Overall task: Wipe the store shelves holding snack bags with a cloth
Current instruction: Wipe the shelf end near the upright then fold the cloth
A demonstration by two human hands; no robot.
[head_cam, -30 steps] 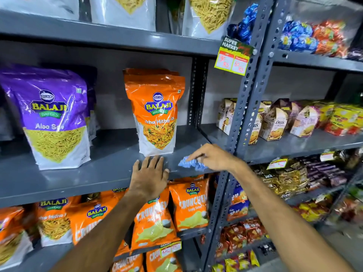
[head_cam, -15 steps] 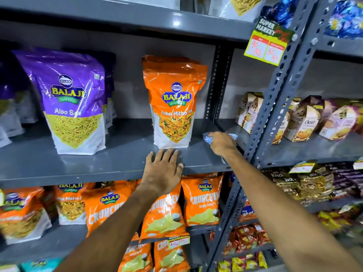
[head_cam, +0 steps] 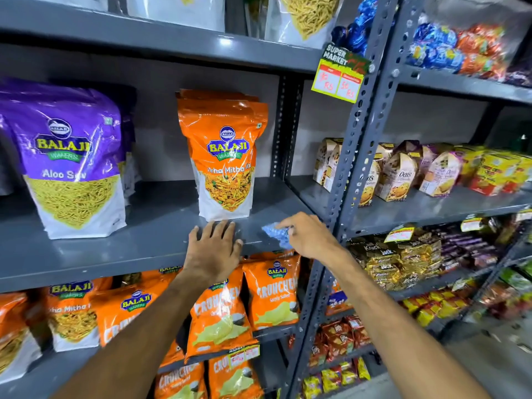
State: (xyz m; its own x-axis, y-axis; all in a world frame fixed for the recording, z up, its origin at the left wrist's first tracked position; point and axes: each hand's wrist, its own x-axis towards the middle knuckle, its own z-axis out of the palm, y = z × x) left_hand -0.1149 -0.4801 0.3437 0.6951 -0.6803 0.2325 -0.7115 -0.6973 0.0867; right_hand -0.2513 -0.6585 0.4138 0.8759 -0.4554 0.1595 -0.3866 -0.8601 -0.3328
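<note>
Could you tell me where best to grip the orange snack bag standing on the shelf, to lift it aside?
Pinch the orange bag by its flat sealed top, coming from the front above. It stands upright, and the left hand rests just before its base.

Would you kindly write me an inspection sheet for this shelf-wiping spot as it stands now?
Surface: grey shelf, bare along the front.
Job's things: blue cloth on the shelf's front right; orange bag and purple bag upright.
Clutter: nothing seen.
Grippers: right hand pinches the cloth; left hand lies flat, empty, before the orange bag.
Cables: nothing seen.
Surroundings: price tag on the upright; biscuit packs on the neighbouring rack.
</note>
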